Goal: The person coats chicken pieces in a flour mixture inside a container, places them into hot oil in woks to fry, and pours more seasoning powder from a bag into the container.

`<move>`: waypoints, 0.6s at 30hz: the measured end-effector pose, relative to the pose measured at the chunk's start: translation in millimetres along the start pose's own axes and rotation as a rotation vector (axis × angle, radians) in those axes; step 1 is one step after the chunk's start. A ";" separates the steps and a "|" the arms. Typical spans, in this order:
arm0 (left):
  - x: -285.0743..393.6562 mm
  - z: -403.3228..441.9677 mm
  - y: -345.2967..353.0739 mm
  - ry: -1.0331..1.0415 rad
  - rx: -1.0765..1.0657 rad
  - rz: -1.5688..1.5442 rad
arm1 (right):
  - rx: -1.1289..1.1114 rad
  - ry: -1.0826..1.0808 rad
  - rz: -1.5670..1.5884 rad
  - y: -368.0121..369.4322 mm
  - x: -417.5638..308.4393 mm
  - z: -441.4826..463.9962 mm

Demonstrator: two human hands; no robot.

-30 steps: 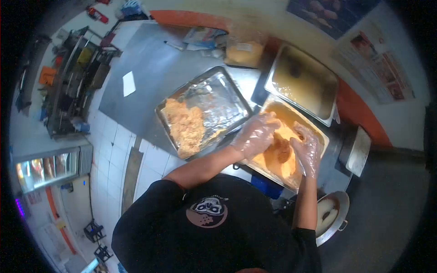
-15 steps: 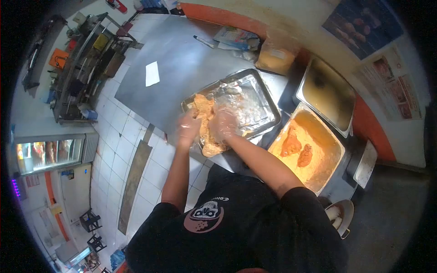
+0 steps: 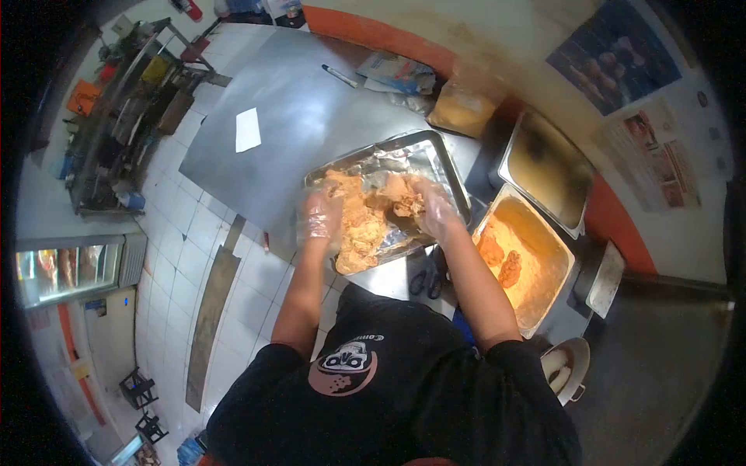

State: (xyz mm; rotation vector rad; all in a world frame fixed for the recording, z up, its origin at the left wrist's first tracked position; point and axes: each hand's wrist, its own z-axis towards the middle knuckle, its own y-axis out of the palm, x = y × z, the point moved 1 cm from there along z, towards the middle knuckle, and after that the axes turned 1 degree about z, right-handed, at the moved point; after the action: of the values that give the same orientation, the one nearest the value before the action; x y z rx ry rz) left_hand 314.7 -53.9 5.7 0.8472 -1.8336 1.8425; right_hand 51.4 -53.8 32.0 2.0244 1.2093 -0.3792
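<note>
Left of the tray, a hand could pass over a broad stretch of table, skirting only the paper and pen. Rightward, the tray's raised rim and the coating pan's wall stand in the way; beyond the tray, the bag blocks the back edge.

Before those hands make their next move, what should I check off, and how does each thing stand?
1. Plastic gloves on left hand and right hand: ok.
2. Breaded chicken piece gripped by the right hand: ok.
3. Left hand free of chicken: cannot tell, it is blurred.
4. Foil-lined tray has some bare foil showing: ok.
5. Coating pan emptied of chicken: not ok, orange-coated pieces lie in it.
</note>
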 end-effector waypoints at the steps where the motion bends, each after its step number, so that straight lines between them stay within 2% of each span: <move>1: 4.0 -2.1 -3.3 0.030 -0.004 0.018 | -0.017 0.010 0.050 8.5 -7.3 -18.2; 2: 5.6 -4.6 -5.2 0.079 0.018 -0.008 | -0.037 0.019 0.102 12.1 -11.6 -27.1; 5: 18.7 -10.8 -19.1 0.262 0.080 -0.068 | -0.142 -0.138 -0.490 -37.5 15.2 22.8; 6: 35.2 -11.2 -33.9 0.350 0.100 -0.081 | -0.026 -0.165 -0.599 -39.2 24.0 28.6; 7: 47.5 -10.9 -43.8 0.439 0.119 -0.095 | 0.049 -0.257 -0.919 -39.8 21.7 27.8; 9: 55.2 -7.3 -48.0 0.446 0.080 -0.070 | 0.213 -0.432 -1.561 -40.4 13.1 23.6; 10: 60.3 -5.5 -49.5 0.452 0.061 -0.059 | 0.295 -0.418 -1.586 -35.0 0.3 10.1; 13: 95.1 2.1 -62.0 0.589 -0.032 -0.054 | 0.269 -0.484 -1.327 -8.3 -51.0 -52.2; 14: 105.6 4.5 -61.7 0.590 -0.061 -0.058 | 0.319 -0.568 -1.421 -48.6 -42.9 -25.2; 17: 139.1 12.7 -57.3 0.585 -0.165 -0.104 | 0.154 -0.493 -0.993 -45.1 -91.4 -84.8; 18: 154.2 15.7 -53.6 0.577 -0.209 -0.145 | 0.068 -0.390 -0.720 -55.4 -100.9 -91.8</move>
State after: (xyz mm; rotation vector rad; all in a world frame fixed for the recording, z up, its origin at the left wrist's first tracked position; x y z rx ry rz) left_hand 239.3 -86.7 147.6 0.3139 -1.5115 1.5563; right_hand -57.9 -35.9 128.9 1.4046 1.6400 -1.1123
